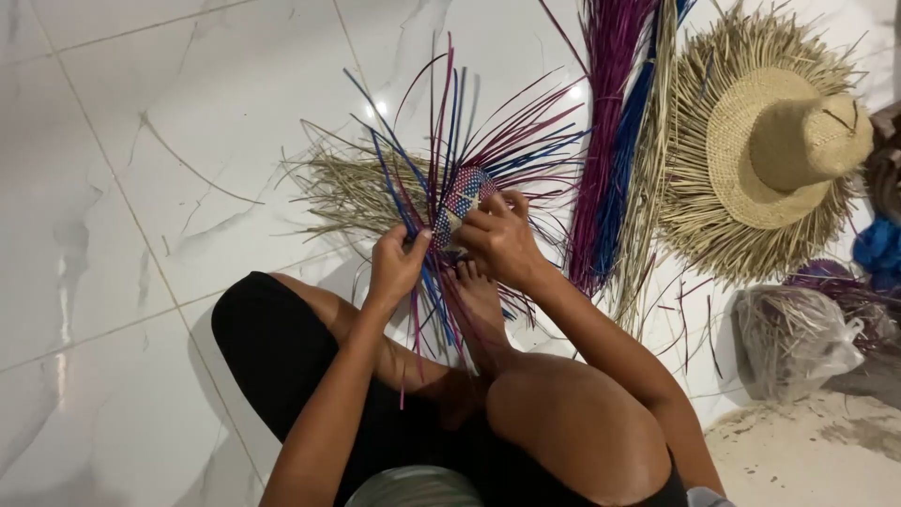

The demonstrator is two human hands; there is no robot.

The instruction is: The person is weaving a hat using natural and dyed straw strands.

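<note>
- Head view: I see my left hand (pixel 394 263) pinching a few of the blue and purple straw strands (pixel 507 150) just below the small woven patch of red, white and blue straw (pixel 466 195), fingers pressed together on them.
- My right hand (pixel 497 235) is curled over the patch's right edge, thumb and fingertips clamped on it; I cannot tell which single strand it grips.
- The patch sits above my bare foot (pixel 479 300), held just off the white marble-look tile floor (pixel 141 188), its loose ends fanning up and outward.
- I judge the step is best done by keeping the patch flat and taut with the right hand while the left lifts one strand at a time, so crossings stay tight.
- A heap of pale dry straw (pixel 352 192) lies behind the work; a long bundle of purple and blue straw (pixel 610 131) and a fringed natural straw hat (pixel 770 141) lie to the right, well apart.
</note>
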